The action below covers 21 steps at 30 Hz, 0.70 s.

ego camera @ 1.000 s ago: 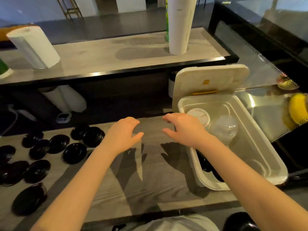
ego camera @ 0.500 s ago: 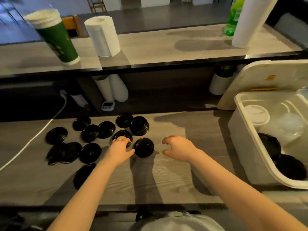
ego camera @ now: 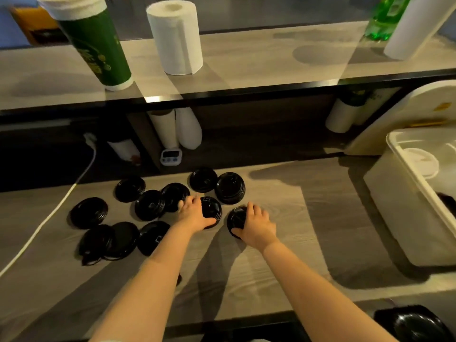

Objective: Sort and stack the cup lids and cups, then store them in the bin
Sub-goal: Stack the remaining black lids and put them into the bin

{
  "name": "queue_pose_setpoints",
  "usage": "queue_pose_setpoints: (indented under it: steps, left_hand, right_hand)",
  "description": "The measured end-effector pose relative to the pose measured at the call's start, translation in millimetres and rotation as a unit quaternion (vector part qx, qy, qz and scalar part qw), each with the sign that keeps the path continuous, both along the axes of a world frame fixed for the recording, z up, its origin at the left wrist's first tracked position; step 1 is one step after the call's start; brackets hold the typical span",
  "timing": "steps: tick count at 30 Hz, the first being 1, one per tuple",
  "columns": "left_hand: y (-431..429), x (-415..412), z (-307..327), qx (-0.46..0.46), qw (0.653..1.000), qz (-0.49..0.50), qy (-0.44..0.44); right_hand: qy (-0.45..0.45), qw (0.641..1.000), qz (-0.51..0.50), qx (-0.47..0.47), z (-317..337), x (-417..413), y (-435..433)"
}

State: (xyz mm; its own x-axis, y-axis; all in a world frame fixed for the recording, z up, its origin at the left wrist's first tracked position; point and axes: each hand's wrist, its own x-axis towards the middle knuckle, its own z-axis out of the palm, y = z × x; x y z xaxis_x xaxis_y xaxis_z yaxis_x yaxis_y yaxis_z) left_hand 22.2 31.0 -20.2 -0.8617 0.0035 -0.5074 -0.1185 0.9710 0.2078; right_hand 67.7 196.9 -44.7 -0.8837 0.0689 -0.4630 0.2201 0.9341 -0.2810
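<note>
A black lid (ego camera: 212, 206) is clasped from above by the left grip (ego camera: 195, 215), a second lid (ego camera: 234, 218) by the right grip (ego camera: 256, 225), likely for stacking; other lids (ego camera: 150, 204) are scattered on the table (ego camera: 271, 257), left of the bin (ego camera: 394, 218).

Glossy black cup lids (ego camera: 150, 204) scattered flat on the grey counter (ego camera: 283, 255); open white bin (ego camera: 394, 213) at right.

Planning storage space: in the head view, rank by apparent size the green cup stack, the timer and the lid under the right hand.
1. green cup stack
2. lid under the right hand
3. timer, farther back, so less sure
</note>
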Motion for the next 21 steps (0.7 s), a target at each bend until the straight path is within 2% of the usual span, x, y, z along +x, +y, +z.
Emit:
queue_pose_setpoints:
  steps: [3,9,12,15,18,21]
  left_hand:
    - [-4,-4,-5,-0.008,1.0,-0.013,-0.003]
    - [-6,0,-6,0.012,0.999,-0.014,0.042]
    - [-11,7,-4,0.062,0.994,-0.003,0.087]
    - [-17,13,1,0.126,0.985,0.0,0.119]
    - [-22,19,5,0.186,0.976,0.017,0.109]
    - [-22,25,10,0.226,0.968,0.019,0.107]
  right_hand:
    - [0.007,0.999,-0.014,0.034,-2,-5,-7]
    - [0.077,0.995,-0.058,-0.011,-10,2,-3]
    - [0.097,0.987,-0.099,-0.083,-15,6,1]
    - [0.079,0.962,-0.192,-0.179,-14,7,10]
    - [0.071,0.91,-0.303,-0.274,-7,6,19]
    - [0.086,0.803,-0.383,-0.449,18,5,24]
